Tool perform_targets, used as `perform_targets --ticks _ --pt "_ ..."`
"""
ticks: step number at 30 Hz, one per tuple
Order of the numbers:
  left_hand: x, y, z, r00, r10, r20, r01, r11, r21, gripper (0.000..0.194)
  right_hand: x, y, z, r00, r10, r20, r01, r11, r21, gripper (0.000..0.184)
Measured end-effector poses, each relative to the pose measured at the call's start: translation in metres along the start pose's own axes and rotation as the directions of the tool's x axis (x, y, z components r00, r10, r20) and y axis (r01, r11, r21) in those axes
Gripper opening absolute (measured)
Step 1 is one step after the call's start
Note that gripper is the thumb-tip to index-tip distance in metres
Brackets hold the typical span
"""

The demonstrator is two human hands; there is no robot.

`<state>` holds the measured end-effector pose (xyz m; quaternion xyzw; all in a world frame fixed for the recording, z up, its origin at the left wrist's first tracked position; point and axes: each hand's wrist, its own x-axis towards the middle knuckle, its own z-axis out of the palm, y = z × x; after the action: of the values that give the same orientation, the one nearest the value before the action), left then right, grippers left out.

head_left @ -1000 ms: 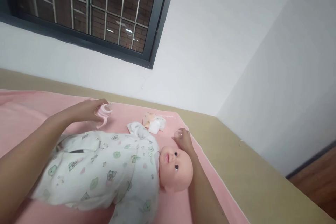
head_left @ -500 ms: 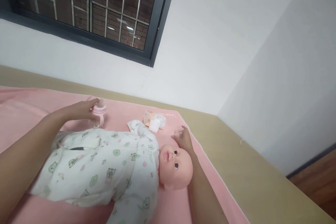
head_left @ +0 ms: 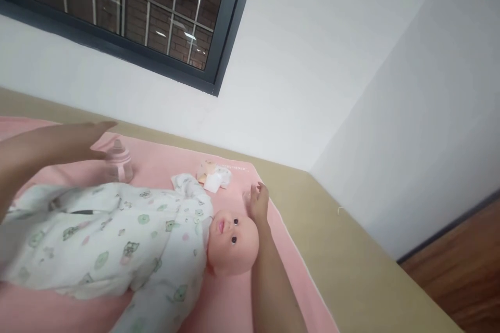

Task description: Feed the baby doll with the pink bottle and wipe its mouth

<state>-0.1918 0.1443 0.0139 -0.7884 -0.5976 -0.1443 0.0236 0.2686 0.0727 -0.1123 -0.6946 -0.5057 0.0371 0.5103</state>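
Note:
A baby doll (head_left: 233, 244) in white pyjamas (head_left: 105, 237) with green and pink prints lies on its back on a pink blanket (head_left: 230, 307). Beyond its body stands a clear baby bottle (head_left: 119, 162) with a pink collar and its teat uncovered. Just left of the bottle is my left hand (head_left: 88, 140), thumb and fingers spread, slightly blurred. My right hand (head_left: 259, 202) rests past the doll's head with fingers raised and apart. Against its left side sits a small clear cap (head_left: 247, 197), partly hidden by the hand.
A small crumpled white and orange cloth or pack (head_left: 214, 176) lies near the doll's sleeve. The beige surface (head_left: 308, 218) extends past the blanket to the white wall (head_left: 281, 88). A dark-framed barred window (head_left: 213, 62) is above.
My left hand has let go of the bottle and drawn back to the left, leaving it upright. My right hand's fingers have loosened from the clear cap. The view has shifted right.

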Motion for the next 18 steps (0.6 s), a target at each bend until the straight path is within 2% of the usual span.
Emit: perform_targets --ticks 1,3,4,6,7,9,12,14,18 --pt "-0.007 0.018 -0.010 1.000 0.020 -0.009 -0.020 1.000 -0.016 0.082 -0.001 -0.003 -0.001 1.000 -0.027 -0.016 0.027 1.000 -0.011 0.054" --pt "-0.025 0.061 -0.028 0.984 0.176 0.020 -0.173 0.979 -0.112 0.071 -0.003 -0.009 -0.004 0.995 -0.090 -0.044 0.089 0.995 -0.035 0.050" --pt "-0.033 0.085 -0.034 0.963 0.266 0.035 -0.257 0.953 -0.157 0.066 -0.004 -0.011 -0.005 0.990 -0.126 -0.058 0.123 0.991 -0.047 0.048" --pt "-0.045 0.130 -0.037 0.891 0.449 0.070 -0.419 0.871 -0.256 0.048 -0.005 -0.016 -0.007 0.976 -0.202 -0.084 0.196 0.978 -0.071 0.042" --pt "-0.046 0.149 -0.035 0.834 0.545 0.087 -0.498 0.811 -0.307 0.044 -0.005 -0.018 -0.008 0.967 -0.239 -0.093 0.232 0.969 -0.084 0.040" --pt "-0.042 0.181 -0.026 0.748 0.655 0.107 -0.577 0.721 -0.383 0.040 -0.006 -0.021 -0.007 0.947 -0.308 -0.090 0.299 0.949 -0.100 0.036" --pt "-0.025 0.213 -0.008 0.643 0.748 0.164 -0.608 0.629 -0.483 0.037 -0.007 -0.023 -0.003 0.918 -0.395 -0.036 0.391 0.916 -0.087 0.035" --pt "-0.012 0.231 0.002 0.583 0.776 0.239 -0.585 0.606 -0.539 0.038 -0.008 -0.023 0.002 0.893 -0.450 0.009 0.450 0.891 -0.069 0.034" --pt "0.005 0.264 0.016 0.426 0.766 0.482 -0.414 0.638 -0.649 0.049 -0.009 -0.023 0.015 0.843 -0.524 0.119 0.535 0.840 -0.088 0.029"
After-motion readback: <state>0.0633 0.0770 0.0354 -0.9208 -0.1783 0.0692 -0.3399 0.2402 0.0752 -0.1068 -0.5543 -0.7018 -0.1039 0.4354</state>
